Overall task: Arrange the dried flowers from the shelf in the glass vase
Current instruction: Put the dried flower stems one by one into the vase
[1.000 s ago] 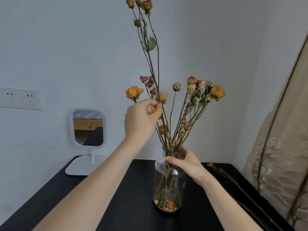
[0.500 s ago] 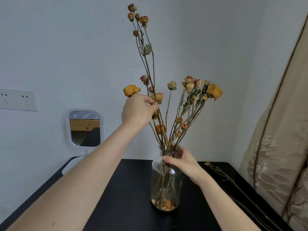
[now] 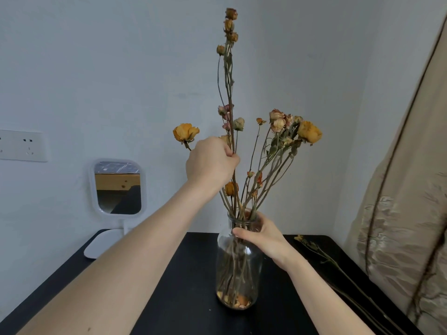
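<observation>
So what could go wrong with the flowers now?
The tall stem pinched in the left hand looks thin and dry, so it might snap or shed buds. It rises far above the glass vase, so the vase could tip if the right hand on its neck lets go. The loose stem near the table edge could get knocked off.

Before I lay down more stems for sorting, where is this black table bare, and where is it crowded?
Bare: the strip of black table between the mirror base and the glass vase, and the patch in front of the vase toward the near edge. Crowded: the right side, where loose stems lie beside the curtain.
</observation>
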Tool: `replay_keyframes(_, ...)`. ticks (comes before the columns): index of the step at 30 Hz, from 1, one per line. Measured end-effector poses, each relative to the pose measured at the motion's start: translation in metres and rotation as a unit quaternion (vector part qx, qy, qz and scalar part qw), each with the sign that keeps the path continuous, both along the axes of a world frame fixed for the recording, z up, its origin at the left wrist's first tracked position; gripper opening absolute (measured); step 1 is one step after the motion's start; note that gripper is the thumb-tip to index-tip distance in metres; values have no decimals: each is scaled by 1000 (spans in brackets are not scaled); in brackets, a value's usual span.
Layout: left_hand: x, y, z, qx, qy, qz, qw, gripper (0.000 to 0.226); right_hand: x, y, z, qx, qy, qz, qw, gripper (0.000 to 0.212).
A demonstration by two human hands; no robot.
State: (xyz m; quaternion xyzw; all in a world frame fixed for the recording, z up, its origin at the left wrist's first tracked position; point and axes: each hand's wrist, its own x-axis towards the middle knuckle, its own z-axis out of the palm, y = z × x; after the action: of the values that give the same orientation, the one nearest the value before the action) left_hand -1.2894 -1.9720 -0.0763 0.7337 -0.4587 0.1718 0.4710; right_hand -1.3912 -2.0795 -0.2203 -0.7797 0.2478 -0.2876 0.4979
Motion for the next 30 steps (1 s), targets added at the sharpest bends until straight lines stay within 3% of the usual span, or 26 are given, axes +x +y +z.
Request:
replay_keyframes(6,-1,-9,-18,153,19,-22,988,17,-3,1,0,7,-13,11,1000,49)
replay_keyframes(10,4,-10,-27,176,41,-25,983,21,-2,1,1,3,-7,7,1000,54)
replay_keyframes(12,5,-8,-26,145,36,-25,988,28,-2,2,1,3,-6,5,1000,49)
replay_keyframes(14,2,-5,-20,58,24,-20,998,35,-2,2,1,4,-6,5,1000,47)
replay_keyframes(19,1,-8,3,-90,122,-74,986,20,-2,2,-1,6,-2,1,1000,54)
replay_keyframes(24,4,-16,-1,-71,148,-75,984,37,-1,1,-1,9,-3,5,1000,49)
replay_keyframes(30,13,-18,-17,1,189,-64,980,25,-1,0,-3,12,-11,17,1000,47)
